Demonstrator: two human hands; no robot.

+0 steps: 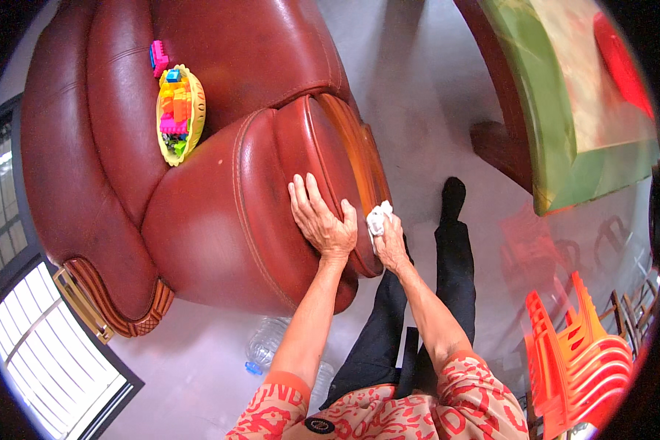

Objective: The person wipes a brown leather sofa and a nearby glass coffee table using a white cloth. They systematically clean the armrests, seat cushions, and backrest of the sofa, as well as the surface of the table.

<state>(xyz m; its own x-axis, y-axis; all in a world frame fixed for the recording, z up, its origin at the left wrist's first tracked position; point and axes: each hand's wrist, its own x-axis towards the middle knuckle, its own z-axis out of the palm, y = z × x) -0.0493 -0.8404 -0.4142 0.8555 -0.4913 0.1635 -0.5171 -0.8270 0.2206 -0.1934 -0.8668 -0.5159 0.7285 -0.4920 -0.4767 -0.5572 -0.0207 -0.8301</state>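
Note:
A dark red leather sofa [198, 227] with stitched seams fills the left and middle. My left hand [323, 224] lies flat on its padded armrest, fingers spread and thumb out. Just right of it, my right hand [393, 246] is closed around a crumpled white cloth [378, 217]. That cloth touches the lower end of the brown wooden trim [359, 158] on the armrest's front. My right palm and part of the cloth are hidden by the fingers.
On the sofa seat sits a yellow basket [199, 110] of colourful toy blocks, with a pink block [159, 59] beside it. A green-edged table [557, 132] stands at far right. Stacked orange plastic chairs [579, 367] are at lower right. Clear plastic bottles [268, 341] lie near my legs.

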